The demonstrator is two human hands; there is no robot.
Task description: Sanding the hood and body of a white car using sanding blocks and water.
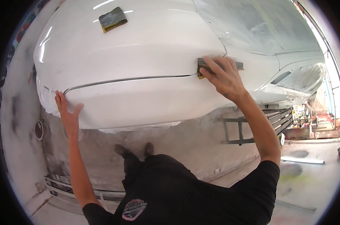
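Observation:
A white car's hood and fender lie before me, with a dark gap running between them. My right hand is closed on a sheet of sandpaper, dark grey with a yellowish edge, pressed to the bodywork at the far end of that gap by the windshield. Part of the sheet sticks out past my fingers on the right. My left hand lies open against the fender's front corner, fingers stretched and thumb apart, holding nothing. A folded grey pad with a yellowish underside rests on the hood.
Clear film covers the windshield and side mirror. A dark metal rack stands under the car's side at right. Another slatted frame is at lower left. A pale strip lies on the floor.

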